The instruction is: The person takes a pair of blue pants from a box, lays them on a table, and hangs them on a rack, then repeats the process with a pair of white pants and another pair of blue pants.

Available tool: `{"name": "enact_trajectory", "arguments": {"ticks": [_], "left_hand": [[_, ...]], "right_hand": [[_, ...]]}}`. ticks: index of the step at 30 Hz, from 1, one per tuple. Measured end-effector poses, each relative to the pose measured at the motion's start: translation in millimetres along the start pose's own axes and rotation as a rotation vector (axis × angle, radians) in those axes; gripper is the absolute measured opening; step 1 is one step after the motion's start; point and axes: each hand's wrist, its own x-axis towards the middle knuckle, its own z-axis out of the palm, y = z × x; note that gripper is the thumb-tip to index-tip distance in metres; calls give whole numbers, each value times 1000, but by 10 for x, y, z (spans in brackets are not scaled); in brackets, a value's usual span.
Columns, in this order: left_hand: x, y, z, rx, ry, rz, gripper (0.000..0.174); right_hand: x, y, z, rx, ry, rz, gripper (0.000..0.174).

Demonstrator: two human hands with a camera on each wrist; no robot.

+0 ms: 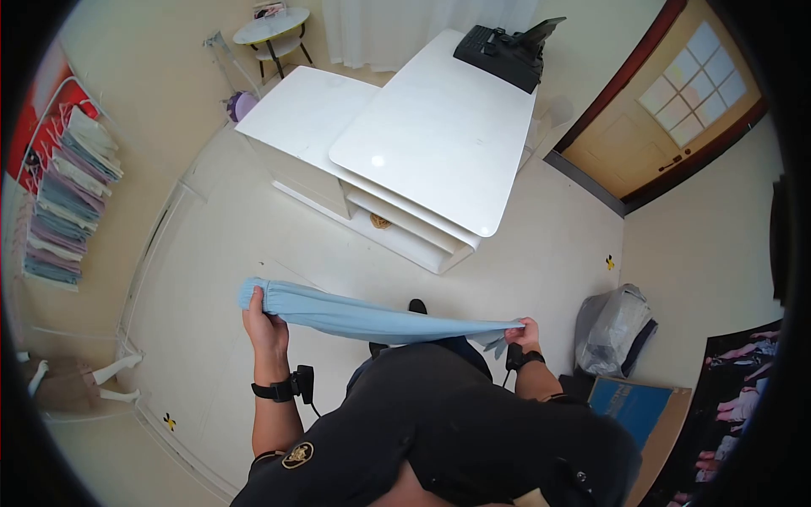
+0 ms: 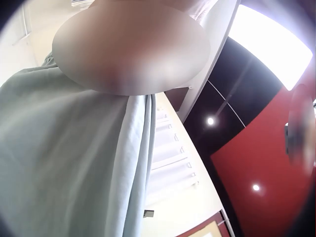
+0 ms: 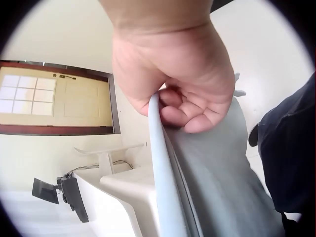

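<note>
A pair of light blue pants (image 1: 363, 314) with a gathered elastic waistband is stretched sideways in front of the body in the head view. My left hand (image 1: 266, 325) grips the pants at the waistband end. At the other end my right hand (image 1: 525, 333) pinches the narrow leg end, and a small piece of cloth hangs below it. The right wrist view shows the folded fabric edge (image 3: 157, 148) between thumb and curled fingers. In the left wrist view the cloth (image 2: 64, 148) hangs down, while a blurred patch covers the hand.
Ahead stands a white counter (image 1: 431, 144) with a black cash register (image 1: 503, 55) on top. Folded clothes (image 1: 72, 194) hang on the left wall. At right are a plastic-wrapped bundle (image 1: 610, 325), a blue box (image 1: 629, 410) and a door (image 1: 667, 93).
</note>
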Motion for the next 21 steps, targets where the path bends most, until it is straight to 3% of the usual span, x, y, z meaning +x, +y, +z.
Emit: {"name": "enact_trajectory", "arguments": {"ticks": [1, 5, 7, 9, 11, 13, 16, 17, 18, 21], "left_hand": [[82, -6, 69, 13, -14, -4, 17], [450, -89, 592, 60, -186, -52, 21], [612, -142, 1003, 70, -261, -73, 23], [683, -224, 1497, 101, -470, -142, 32], [890, -366, 1989, 102, -549, -156, 35], [1097, -462, 2501, 89, -647, -171, 39], [1504, -544, 3153, 55, -743, -164, 39], [1639, -566, 3324, 63, -736, -170, 39], [1773, -580, 3470, 41, -746, -107, 39], [2222, -595, 3582, 33, -713, -37, 39]], "right_hand": [[119, -102, -35, -8, -148, -32, 11], [52, -568, 547, 137, -167, -335, 7], [-226, -911, 960, 267, -308, -421, 8], [95, -1489, 924, 338, -489, -576, 8], [-305, -1805, 1429, 377, -395, -682, 7], [-15, -2357, 1467, 390, -518, -736, 9], [-177, -2752, 1914, 498, -491, -792, 9], [-120, -2887, 1972, 465, -582, -825, 12], [-141, -2940, 2074, 429, -670, -854, 15], [-390, -2598, 2540, 385, -555, -849, 25]]}}
